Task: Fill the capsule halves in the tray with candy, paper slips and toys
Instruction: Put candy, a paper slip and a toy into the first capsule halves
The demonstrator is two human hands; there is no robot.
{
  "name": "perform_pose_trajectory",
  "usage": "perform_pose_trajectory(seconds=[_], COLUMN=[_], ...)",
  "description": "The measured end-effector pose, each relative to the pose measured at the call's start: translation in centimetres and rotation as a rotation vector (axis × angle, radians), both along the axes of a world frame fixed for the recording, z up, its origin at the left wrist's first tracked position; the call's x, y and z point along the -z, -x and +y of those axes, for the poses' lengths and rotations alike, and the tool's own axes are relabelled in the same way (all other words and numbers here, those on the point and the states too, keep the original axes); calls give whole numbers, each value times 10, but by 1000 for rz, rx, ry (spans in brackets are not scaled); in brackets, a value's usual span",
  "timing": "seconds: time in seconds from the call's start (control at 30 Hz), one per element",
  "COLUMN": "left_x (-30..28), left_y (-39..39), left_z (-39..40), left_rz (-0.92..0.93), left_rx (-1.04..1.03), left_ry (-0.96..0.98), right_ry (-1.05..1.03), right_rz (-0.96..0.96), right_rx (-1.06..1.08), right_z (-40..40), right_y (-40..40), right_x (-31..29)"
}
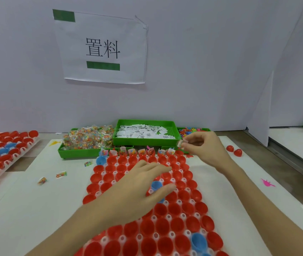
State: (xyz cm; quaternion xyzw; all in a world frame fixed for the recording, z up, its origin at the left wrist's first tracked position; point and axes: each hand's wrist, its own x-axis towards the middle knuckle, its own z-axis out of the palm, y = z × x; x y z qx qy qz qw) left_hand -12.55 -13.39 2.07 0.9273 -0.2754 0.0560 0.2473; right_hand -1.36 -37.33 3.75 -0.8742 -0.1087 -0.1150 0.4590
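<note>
White surface (pixel 220 182) carries the tray (pixel 167 217) of red capsule halves at lower centre. Your left hand (pixel 139 185) rests flat on it, fingers relaxed. Your right hand (pixel 204 148) pinches a small packet (pixel 180 144) above the tray's far right corner.

White paper sign (pixel 103 49) on the wall reads "置料" in black characters, with green bars above and below. Print on the paper slips (pixel 141 133) in the green tray is illegible.

Open white table (pixel 41 196) lies left and right of the capsule tray (pixel 168 217), while three green bins (pixel 143 143) wall off its far edge.
</note>
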Motion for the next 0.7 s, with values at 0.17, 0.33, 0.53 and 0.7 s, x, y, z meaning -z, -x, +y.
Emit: perform_pose_trajectory(seconds=[0.17, 0.33, 0.53, 0.7], left_x=[0, 19, 37, 33], left_y=[-52, -84, -92, -96], left_z=[-37, -54, -51, -54], left_rz=[-186, -233, -234, -142], left_rx=[24, 35, 18, 10], left_ry=[-319, -518, -492, -440], right_ry=[82, 146, 283, 372], right_rz=[111, 130, 83, 74], right_rx=[21, 45, -7, -19], right_z=[-6, -5, -7, 0], right_y=[-34, -44, -47, -48], right_x=[15, 30, 28, 26])
